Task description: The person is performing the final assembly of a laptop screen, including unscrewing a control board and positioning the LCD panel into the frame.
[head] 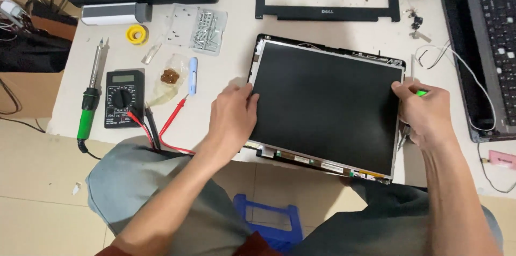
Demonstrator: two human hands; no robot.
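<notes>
A bare laptop screen panel [328, 103] lies dark side up in its back cover at the table's near edge. My left hand [232, 119] rests against the panel's left edge, fingers curled onto the frame. My right hand [424, 113] presses on the panel's right edge and holds a green-handled screwdriver [421, 92], only its tip end showing.
A black screen bezel [328, 13] lies behind the panel. To the left sit a multimeter [123, 98] with red and black leads, a soldering iron [90, 97], a clear screw tray [196, 27] and a yellow tape roll [137, 34]. An opened laptop base [484, 57] stands at right.
</notes>
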